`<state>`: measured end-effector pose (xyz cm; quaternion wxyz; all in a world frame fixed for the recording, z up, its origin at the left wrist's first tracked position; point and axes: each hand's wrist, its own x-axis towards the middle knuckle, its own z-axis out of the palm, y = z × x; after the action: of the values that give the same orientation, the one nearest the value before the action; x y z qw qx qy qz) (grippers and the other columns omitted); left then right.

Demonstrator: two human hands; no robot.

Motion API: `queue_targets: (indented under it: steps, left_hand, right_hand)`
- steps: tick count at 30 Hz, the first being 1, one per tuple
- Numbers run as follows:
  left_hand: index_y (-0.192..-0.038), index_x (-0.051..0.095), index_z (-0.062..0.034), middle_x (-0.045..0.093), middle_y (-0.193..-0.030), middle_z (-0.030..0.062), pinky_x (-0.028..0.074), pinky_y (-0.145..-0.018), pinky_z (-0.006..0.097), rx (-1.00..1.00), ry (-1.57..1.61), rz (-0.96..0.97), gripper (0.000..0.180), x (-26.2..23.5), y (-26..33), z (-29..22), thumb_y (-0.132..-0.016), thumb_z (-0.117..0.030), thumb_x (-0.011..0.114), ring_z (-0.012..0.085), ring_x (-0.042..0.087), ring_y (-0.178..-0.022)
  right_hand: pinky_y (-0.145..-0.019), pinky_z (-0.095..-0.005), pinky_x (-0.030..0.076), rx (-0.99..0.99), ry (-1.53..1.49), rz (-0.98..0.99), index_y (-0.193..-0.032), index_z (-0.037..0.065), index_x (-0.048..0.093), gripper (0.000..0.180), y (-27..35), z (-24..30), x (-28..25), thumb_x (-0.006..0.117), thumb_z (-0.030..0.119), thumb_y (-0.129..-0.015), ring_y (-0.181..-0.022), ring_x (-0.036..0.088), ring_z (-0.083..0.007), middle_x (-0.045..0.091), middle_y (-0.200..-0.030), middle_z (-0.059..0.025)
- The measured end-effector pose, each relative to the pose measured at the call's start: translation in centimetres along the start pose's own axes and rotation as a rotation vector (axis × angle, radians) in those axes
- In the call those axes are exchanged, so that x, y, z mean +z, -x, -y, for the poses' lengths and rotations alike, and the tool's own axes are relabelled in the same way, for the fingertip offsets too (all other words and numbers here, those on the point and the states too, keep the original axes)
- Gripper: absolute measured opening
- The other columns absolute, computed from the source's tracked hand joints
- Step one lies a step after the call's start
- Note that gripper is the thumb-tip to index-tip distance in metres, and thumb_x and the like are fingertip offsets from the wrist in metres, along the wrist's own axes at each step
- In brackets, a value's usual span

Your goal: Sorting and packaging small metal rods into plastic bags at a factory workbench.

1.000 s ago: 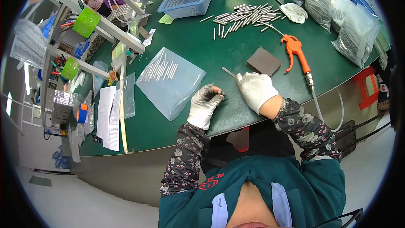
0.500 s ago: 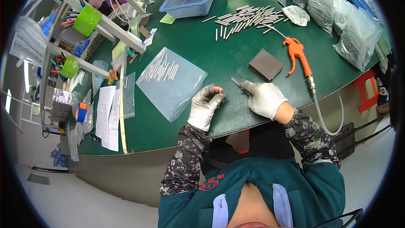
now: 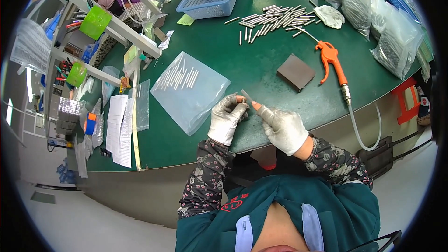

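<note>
My left hand, in a white glove with bare fingertips, is pinched closed near the table's front edge. Whatever lies between its thumb and forefinger is too small to make out. Close on its right, my right hand, gloved alike, grips a thin flat grey strip. The strip's free end slants up toward the left fingertips; whether they touch I cannot tell. Left of the hands, a row of slim metal pins rests on a clear plastic bag. A dark brown block sits beyond my right hand.
A loose pile of metal pins lies farther back, beside a white cloth. An orange air gun with its hose lies at right. Behind stand a blue basket and filled bags. Papers and a rack occupy the left.
My right hand has moved left with the grey strip, bringing it up to the left fingertips. The left hand has stayed nearly still.
</note>
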<state>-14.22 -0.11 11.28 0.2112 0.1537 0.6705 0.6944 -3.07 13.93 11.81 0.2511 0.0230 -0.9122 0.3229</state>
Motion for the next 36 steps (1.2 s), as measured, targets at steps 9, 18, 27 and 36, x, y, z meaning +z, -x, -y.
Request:
queue_targets:
  steps: [9, 18, 27, 36]
  left_hand:
    - [-0.099, 0.062, 0.0015, 0.065, -0.078, 0.0047, 0.048, -0.055, 0.021, -0.025, -0.01, -0.043, 0.015, 0.0, 0.1, -0.1, -0.084, -0.004, 0.064, 0.0084, 0.058, -0.062]
    - [-0.099, 0.062, 0.0012, 0.064, -0.075, 0.0038, 0.046, -0.053, 0.02, -0.017, -0.035, -0.047, 0.015, -0.1, 0.1, -0.1, -0.084, -0.003, 0.064, 0.0072, 0.056, -0.059]
    - [-0.095, 0.062, 0.0, 0.062, -0.074, 0.0015, 0.044, -0.053, 0.019, 0.023, -0.054, -0.032, 0.012, -0.8, 0.0, 0.3, -0.083, -0.002, 0.065, 0.0054, 0.053, -0.058]
    - [-0.09, 0.066, 0.0003, 0.062, -0.073, 0.0005, 0.047, -0.063, 0.02, 0.023, -0.203, 0.1, 0.009, -0.2, 0.3, -0.1, -0.08, -0.001, 0.066, 0.0066, 0.056, -0.067]
  right_hand:
    - [-0.054, -0.0375, 0.05, -0.012, 0.037, 0.033, -0.129, 0.013, 0.051, 0.056, 0.2, -0.2, 0.4, 0.058, 0.006, -0.074, -0.064, 0.062, -0.0255, 0.062, -0.077, -0.0081]
    - [-0.055, -0.0377, 0.048, -0.021, 0.012, 0.03, -0.128, 0.011, 0.053, 0.056, 0.1, -0.1, 0.4, 0.057, -0.001, -0.073, -0.063, 0.061, -0.0268, 0.06, -0.074, -0.0086]
    - [-0.053, -0.0369, 0.05, -0.046, 0.062, 0.077, -0.126, 0.014, 0.053, 0.054, -0.2, -0.2, 0.4, 0.058, 0.005, -0.073, -0.064, 0.063, -0.0252, 0.064, -0.079, -0.0062]
    - [-0.058, -0.0386, 0.052, 0.02, -0.141, -0.099, -0.121, 0.013, 0.057, 0.045, -2.4, -0.9, 1.7, 0.055, 0.003, -0.078, -0.069, 0.063, -0.0288, 0.065, -0.082, -0.0098]
